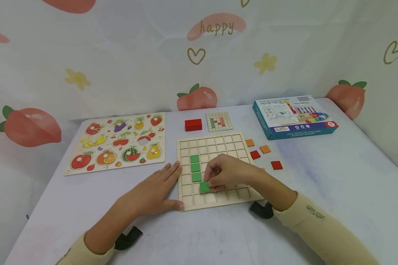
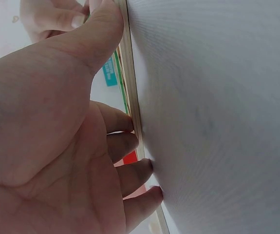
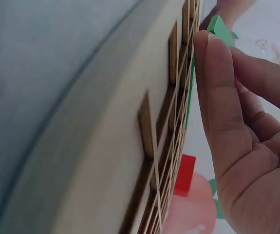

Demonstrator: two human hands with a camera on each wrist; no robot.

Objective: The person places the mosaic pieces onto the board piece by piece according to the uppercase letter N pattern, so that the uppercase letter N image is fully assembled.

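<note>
My right hand (image 1: 227,172) pinches a green square tile (image 1: 204,187) between thumb and fingers, low over the wooden grid board (image 1: 205,205). The right wrist view shows the held tile (image 3: 221,30) tilted at the fingertips. In the board, three green tiles (image 1: 195,168) sit in one column; the held tile is just below them and slightly to the right. My left hand (image 1: 154,193) lies with fingers extended against the board's left edge, its thumb at the near left corner. In the left wrist view, the left hand's fingertips (image 2: 144,168) touch along the board's side.
Loose orange (image 1: 265,149) and red tiles (image 1: 276,165) lie right of the board. Behind it are a red block (image 1: 193,125) and a small pattern card (image 1: 219,122). A fruit puzzle board (image 1: 119,143) lies left, a blue game box (image 1: 295,116) back right.
</note>
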